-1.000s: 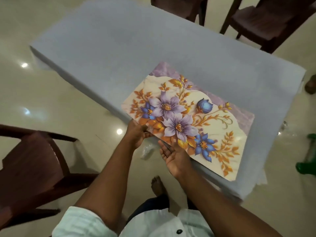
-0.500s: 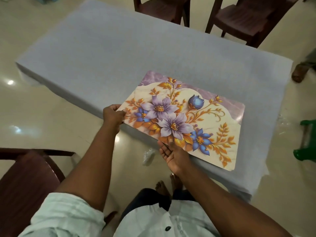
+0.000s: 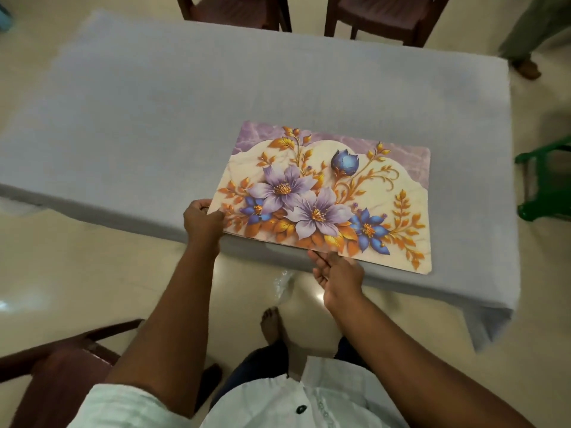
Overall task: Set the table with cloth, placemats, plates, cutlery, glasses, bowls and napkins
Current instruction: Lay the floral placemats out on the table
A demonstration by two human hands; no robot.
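Observation:
A grey cloth (image 3: 160,112) covers the whole table. On its near right part lies a floral placemat (image 3: 364,183) with purple and blue flowers and orange leaves; its near edge overhangs the table edge and looks like a thin stack. My left hand (image 3: 202,222) grips the mat's near left corner, thumb on top. My right hand (image 3: 338,273) holds the near edge from below, palm up, fingers under the mat.
Two dark wooden chairs (image 3: 377,17) stand at the far side, another chair (image 3: 58,375) at my near left. A green plastic stool (image 3: 547,183) sits right of the table. A crumpled clear wrapper (image 3: 282,282) lies on the tiled floor by my bare foot.
The placemat has turned and slid further onto the cloth, now squarer to the table edge. My left hand moved from the near edge to the left corner.

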